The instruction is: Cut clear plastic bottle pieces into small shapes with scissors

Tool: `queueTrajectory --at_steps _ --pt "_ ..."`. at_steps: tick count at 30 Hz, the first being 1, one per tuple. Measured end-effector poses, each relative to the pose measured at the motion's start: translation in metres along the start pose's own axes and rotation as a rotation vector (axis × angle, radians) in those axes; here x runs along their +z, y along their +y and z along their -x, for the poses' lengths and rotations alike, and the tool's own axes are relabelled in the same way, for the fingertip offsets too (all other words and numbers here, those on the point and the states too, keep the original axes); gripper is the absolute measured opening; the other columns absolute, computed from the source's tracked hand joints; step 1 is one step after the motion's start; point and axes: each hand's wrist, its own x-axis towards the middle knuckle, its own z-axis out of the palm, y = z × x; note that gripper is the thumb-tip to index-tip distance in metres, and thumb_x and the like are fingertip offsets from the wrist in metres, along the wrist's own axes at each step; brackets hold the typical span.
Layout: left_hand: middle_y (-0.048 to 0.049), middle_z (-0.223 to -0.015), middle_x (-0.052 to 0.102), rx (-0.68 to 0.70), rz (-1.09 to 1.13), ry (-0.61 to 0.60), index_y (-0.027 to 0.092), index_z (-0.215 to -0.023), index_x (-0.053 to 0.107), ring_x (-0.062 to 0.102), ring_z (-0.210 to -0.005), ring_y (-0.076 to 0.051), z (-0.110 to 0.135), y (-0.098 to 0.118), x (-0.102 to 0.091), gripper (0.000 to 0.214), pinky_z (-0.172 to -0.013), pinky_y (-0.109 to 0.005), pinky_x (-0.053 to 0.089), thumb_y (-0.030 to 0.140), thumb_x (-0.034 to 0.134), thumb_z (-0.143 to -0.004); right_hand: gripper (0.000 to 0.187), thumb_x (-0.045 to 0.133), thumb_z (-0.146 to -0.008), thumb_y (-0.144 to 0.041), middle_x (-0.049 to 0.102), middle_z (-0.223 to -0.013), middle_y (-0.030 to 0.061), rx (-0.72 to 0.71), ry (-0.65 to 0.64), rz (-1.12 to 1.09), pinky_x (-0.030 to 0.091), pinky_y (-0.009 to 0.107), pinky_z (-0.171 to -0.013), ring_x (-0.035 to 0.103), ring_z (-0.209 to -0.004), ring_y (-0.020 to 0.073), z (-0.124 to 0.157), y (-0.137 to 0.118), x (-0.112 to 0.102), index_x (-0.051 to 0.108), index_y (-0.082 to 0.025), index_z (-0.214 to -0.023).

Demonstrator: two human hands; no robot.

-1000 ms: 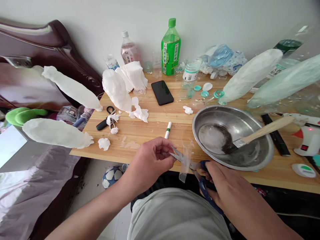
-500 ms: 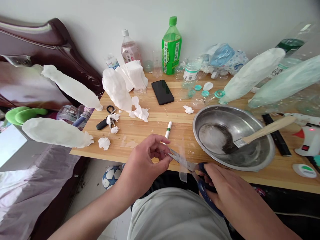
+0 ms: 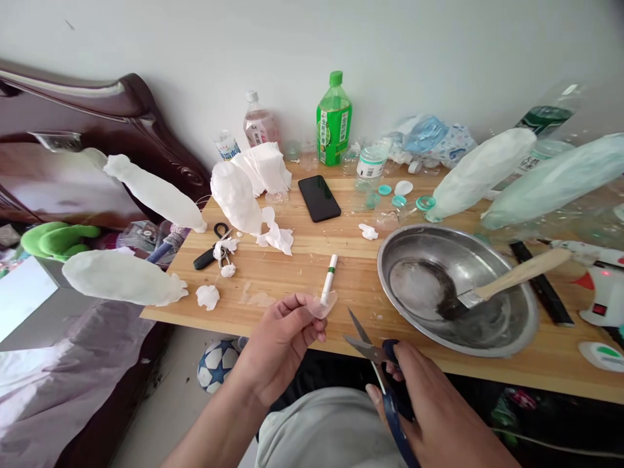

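My left hand pinches a small clear plastic piece with a rounded edge, just above the table's front edge. Behind that piece lies a white marker with a green band. In my right hand are dark-blue-handled scissors, their blades spread and pointing up and left, apart from the plastic. To the right of the blades stands a steel basin, with a wooden-handled brush resting in it.
A black phone, a green-labelled bottle and several white paper-covered bottles stand or lie around the wooden table. A glue gun is at the right. Crumpled paper and a ball lie left.
The scissors have drawn away from my left hand, their blades spread wider. The clear strip that hung across them is out of sight; a small rounded piece shows in my left fingers.
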Motion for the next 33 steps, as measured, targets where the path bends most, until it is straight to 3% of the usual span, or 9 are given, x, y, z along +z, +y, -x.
queueTrajectory --at_steps 4,10,13,16,19,22,29,33 --pt "0.0001 -0.071 0.056 -0.073 0.142 -0.037 0.012 -0.076 0.063 0.051 -0.061 -0.006 0.002 -0.005 0.000 0.015 -0.053 -0.015 0.043 0.019 0.077 -0.075 0.042 0.050 -0.091 -0.038 0.065 -0.117 0.0217 -0.109 -0.012 0.038 0.058 0.038 -0.083 0.066 -0.105 0.0300 -0.002 -0.005 -0.005 0.045 -0.011 -0.123" --pt "0.0012 -0.072 0.055 -0.008 0.144 -0.079 0.013 -0.071 0.058 0.044 -0.053 -0.003 0.010 -0.005 0.004 0.015 -0.047 -0.014 0.038 0.014 0.067 -0.082 0.018 0.050 -0.090 -0.034 0.069 -0.097 0.0094 0.045 -0.210 -0.262 0.056 0.031 -0.077 0.067 -0.089 0.0230 -0.011 -0.021 -0.025 0.055 -0.021 -0.101" --pt "0.0021 -0.071 0.053 0.020 0.146 -0.088 0.013 -0.073 0.057 0.043 -0.053 -0.003 0.014 -0.004 0.007 0.013 -0.046 -0.014 0.037 0.013 0.065 -0.083 0.007 0.049 -0.086 -0.027 0.065 -0.079 0.0010 0.088 -0.338 -0.490 0.051 0.025 -0.062 0.063 -0.068 0.0166 -0.009 -0.023 -0.018 0.054 -0.024 -0.090" --pt "0.0021 -0.069 0.055 0.033 0.104 -0.089 0.013 -0.072 0.057 0.045 -0.052 -0.004 0.016 -0.002 0.009 0.015 -0.046 -0.015 0.038 0.016 0.067 -0.083 0.008 0.046 -0.084 -0.026 0.059 -0.070 -0.0028 0.142 -0.388 -0.623 0.044 0.023 -0.057 0.054 -0.061 0.0131 -0.005 -0.020 -0.002 0.052 -0.023 -0.088" --pt "0.0012 -0.067 0.059 0.059 0.022 -0.055 0.014 -0.072 0.056 0.047 -0.051 -0.005 0.017 -0.004 0.011 0.018 -0.046 -0.017 0.040 0.019 0.072 -0.080 0.015 0.045 -0.087 -0.035 0.053 -0.068 -0.0036 0.179 -0.389 -0.742 0.039 0.022 -0.055 0.049 -0.060 0.0120 -0.006 -0.020 0.005 0.050 -0.022 -0.089" --pt "0.0006 -0.064 0.059 0.117 -0.065 -0.036 0.014 -0.070 0.056 0.050 -0.053 -0.007 0.015 -0.011 0.013 0.022 -0.048 -0.018 0.042 0.024 0.073 -0.080 0.018 0.044 -0.089 -0.038 0.051 -0.069 -0.0033 0.234 -0.349 -0.787 0.038 0.023 -0.055 0.046 -0.060 0.0118 -0.015 -0.028 -0.001 0.050 -0.021 -0.090" --pt "0.0019 -0.067 0.063 0.154 -0.178 -0.046 0.015 -0.088 0.065 0.056 -0.056 -0.008 0.010 -0.022 0.012 0.019 -0.059 -0.021 0.047 0.025 0.077 -0.077 0.017 0.049 -0.091 -0.038 0.060 -0.086 0.0018 0.234 -0.277 -0.652 0.045 0.029 -0.074 0.057 -0.080 0.0168 -0.029 -0.038 -0.015 0.052 -0.021 -0.094" --pt "-0.0010 -0.066 0.065 0.138 -0.190 -0.067 0.013 -0.077 0.063 0.057 -0.058 -0.010 0.008 -0.018 0.009 0.020 -0.059 -0.023 0.049 0.028 0.077 -0.077 0.017 0.048 -0.092 -0.039 0.061 -0.090 0.0027 0.240 -0.255 -0.533 0.046 0.031 -0.075 0.059 -0.083 0.0182 -0.024 -0.032 -0.011 0.050 -0.022 -0.093"
